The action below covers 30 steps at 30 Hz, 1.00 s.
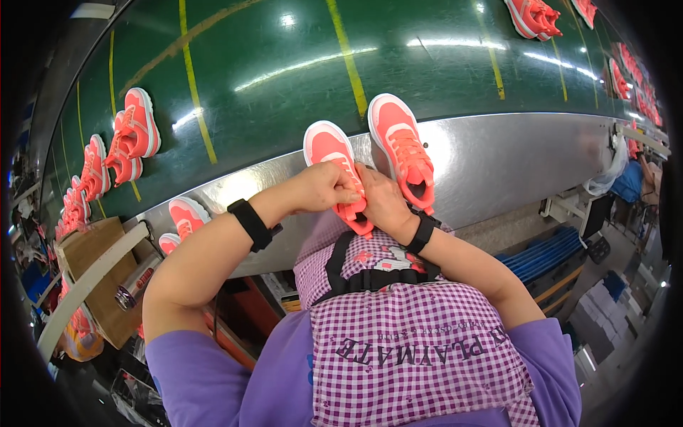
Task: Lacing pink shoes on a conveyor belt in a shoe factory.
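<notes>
Left hand (329,186) and right hand (380,199) both closed, gripping one coral shoe (334,153) at the steel counter (498,156) edge; a second shoe (405,146) lies just beside it; two more shoes (181,222) sit left

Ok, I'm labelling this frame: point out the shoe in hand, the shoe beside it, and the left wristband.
held shoe (329,144), head view, toe.
second shoe (395,122), head view, toe.
left wristband (251,223), head view, strap.

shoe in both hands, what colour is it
The shoe is coral pink with a white sole edge and pink laces; it shows best in the head view.
</notes>
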Available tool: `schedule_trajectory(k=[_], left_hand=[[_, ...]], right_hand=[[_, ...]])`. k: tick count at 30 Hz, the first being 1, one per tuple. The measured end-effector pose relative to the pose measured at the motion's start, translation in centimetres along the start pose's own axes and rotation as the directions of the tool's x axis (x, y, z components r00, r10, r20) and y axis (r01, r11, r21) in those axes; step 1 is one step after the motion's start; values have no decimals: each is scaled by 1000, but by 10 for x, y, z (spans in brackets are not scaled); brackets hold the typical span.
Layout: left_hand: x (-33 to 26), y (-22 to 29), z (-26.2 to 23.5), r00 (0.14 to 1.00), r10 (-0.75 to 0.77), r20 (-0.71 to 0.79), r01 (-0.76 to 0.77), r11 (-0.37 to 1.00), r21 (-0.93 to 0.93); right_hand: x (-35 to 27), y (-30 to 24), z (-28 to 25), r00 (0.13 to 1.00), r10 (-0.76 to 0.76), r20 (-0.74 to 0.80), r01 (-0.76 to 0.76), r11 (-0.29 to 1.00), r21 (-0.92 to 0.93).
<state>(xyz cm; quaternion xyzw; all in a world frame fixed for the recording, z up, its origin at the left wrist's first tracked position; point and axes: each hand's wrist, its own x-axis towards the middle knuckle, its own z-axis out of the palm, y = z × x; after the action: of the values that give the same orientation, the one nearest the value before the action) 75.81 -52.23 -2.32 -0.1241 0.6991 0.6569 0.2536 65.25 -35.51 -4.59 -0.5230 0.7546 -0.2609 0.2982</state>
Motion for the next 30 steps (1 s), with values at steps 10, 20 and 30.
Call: schedule_trajectory(k=[10,20,30], left_hand=[[-11,-4,41,683,123,-720,-129,991,48],[-4,-2,43,673,439,-596,-89,847,524],[-2,-6,13,970,-60,-234,20,985,-169]], right_hand=[[-3,3,-3,998,-43,-36,41,998,-51],[-5,5,1,999,-38,-30,37,999,-37],[-4,3,-1,999,-31,-22,31,999,-17]])
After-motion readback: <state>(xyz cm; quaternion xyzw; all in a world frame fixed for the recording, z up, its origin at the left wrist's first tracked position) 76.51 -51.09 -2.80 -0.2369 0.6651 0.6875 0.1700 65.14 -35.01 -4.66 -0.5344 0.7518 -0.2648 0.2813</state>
